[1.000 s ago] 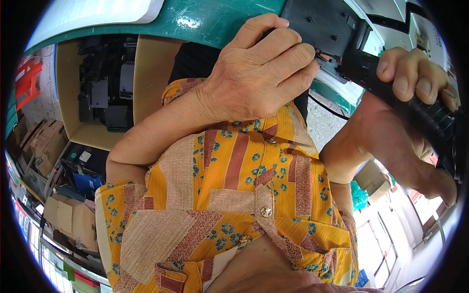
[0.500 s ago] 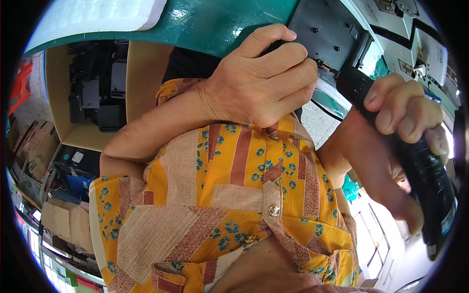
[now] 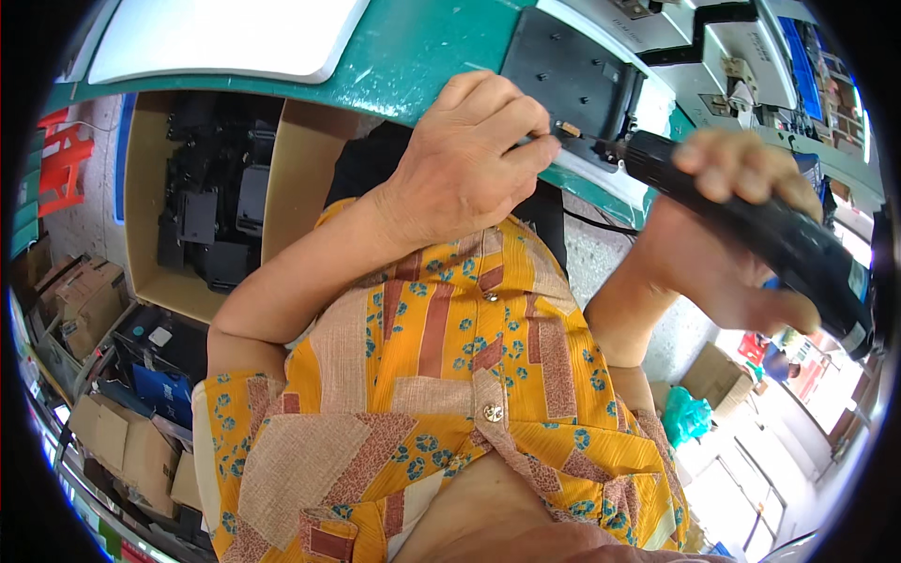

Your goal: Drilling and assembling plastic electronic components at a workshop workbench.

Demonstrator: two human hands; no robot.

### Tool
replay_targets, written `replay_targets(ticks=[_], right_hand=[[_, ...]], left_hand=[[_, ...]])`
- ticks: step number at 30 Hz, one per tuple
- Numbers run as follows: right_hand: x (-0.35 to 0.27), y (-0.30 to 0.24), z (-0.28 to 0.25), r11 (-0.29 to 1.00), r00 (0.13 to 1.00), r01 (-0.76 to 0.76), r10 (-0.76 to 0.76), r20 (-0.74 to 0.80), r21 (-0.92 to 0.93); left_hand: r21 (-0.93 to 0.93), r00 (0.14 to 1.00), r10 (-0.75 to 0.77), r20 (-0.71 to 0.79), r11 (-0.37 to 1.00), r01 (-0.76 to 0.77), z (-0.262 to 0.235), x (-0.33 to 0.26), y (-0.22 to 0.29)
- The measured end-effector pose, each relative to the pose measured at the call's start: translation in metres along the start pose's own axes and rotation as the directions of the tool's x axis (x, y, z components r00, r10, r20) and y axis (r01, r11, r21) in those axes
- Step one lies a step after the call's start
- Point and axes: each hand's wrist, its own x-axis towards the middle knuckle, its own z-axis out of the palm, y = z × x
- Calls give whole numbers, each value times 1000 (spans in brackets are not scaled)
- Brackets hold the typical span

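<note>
My right hand (image 3: 699, 258) is wrapped round a black electric screwdriver (image 3: 798, 246), its bit pointing left toward my other hand. My left hand (image 3: 469, 159) is closed beside the bit at the green table's front edge; whatever its fingers hold is hidden. Just beyond them a black plastic panel (image 3: 563, 70) with small raised posts lies on the table. A small brass-coloured piece (image 3: 569, 129) shows near the panel's front edge, close to the screwdriver's bit.
A white foam sheet (image 3: 225, 38) lies on the green table (image 3: 413, 56) at the far left. Below the table edge stands an open cardboard box (image 3: 145, 225) of black parts (image 3: 197, 216). White boxes (image 3: 648, 28) stand at the far right. A black cable (image 3: 596, 223) hangs below the table.
The screwdriver has swung to a flatter angle, its tip now slightly lower and further left. My left hand has shifted a little left and down. The whole view has also shifted.
</note>
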Motion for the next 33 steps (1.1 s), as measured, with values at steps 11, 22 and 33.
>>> replay_targets(ticks=[11,22,33], right_hand=[[-18,21,-87,957,903,39,90,-420,289],[3,26,-68,866,872,-48,-206,-443,-498],[14,25,-60,865,857,9,-265,-442,-502]], left_hand=[[276,949,-280,145,932,233,-24,38,-29],[313,860,-183,476,949,29,37,82,-24],[420,991,126,35,898,-129,13,71,-3]])
